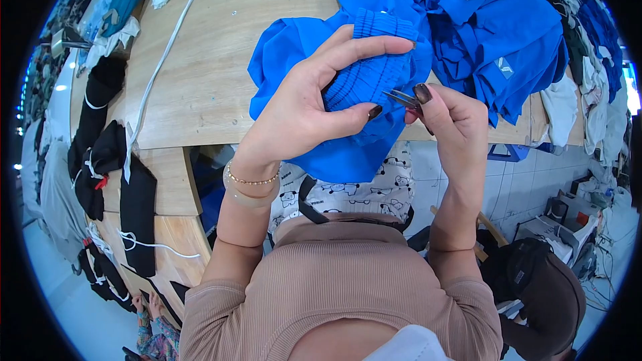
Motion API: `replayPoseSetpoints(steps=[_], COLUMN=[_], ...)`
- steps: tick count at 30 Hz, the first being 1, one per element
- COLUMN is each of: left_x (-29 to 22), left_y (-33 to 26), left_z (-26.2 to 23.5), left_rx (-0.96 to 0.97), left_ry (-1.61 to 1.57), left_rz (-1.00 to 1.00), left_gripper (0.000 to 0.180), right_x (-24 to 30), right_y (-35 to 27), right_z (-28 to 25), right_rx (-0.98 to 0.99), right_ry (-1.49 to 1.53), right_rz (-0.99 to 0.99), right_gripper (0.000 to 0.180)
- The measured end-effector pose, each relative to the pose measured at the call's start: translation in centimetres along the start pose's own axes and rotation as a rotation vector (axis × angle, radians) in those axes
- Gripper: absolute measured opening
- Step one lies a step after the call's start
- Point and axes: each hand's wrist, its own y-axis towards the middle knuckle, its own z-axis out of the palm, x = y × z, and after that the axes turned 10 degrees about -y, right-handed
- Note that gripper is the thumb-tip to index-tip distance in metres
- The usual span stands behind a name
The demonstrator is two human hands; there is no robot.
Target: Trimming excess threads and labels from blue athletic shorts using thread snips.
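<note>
A bright blue garment point(338, 160) with a gathered elastic band point(382, 25) hangs over the table's near edge. My left hand point(301, 100) grips the bunched band, thumb and fingers spread around it. In my right hand point(458, 120) is a small pair of dark metal thread snips point(401, 99), pinched between thumb and fingers. Their tips point left at the band, close to my left thumb. Whether the tips touch the cloth or a thread I cannot tell.
More blue garments point(495, 33) lie heaped at the right of the wooden table point(200, 80). A white cord point(158, 63) runs down its left side, near black cloth bundles point(138, 207). Another person's hands point(152, 305) show at lower left. Someone in dark clothing point(558, 281) is at lower right.
</note>
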Motion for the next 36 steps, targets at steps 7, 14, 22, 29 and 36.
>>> replayPoseSetpoints(steps=[7,14,22,29,36], left_x=[0.1,0.2,0.4,0.4,0.3], left_y=[0.0,-0.1,0.0,0.1,0.0], left_z=[0.0,0.3,-0.1,0.0,0.0], left_rx=[0.012,0.009,0.022,0.024,0.02], left_ry=[0.05,0.022,0.08,0.122,0.051], left_rz=[0.005,-0.02,0.019,0.011,-0.001], left_gripper=[0.053,0.054,0.059,0.06,0.056], right_x=[-0.5,0.0,0.8,1.0,1.4], right_y=[0.3,0.3,-0.3,-0.3,-0.4], right_z=[0.3,0.3,-0.8,-0.5,-0.6], right_rx=[0.045,0.106,-0.029,-0.065,-0.082], right_ry=[0.049,0.133,-0.189,-0.275,-0.337], right_rz=[0.055,0.039,-0.024,-0.047,-0.029], right_gripper=[0.029,0.031,0.035,0.035,0.034])
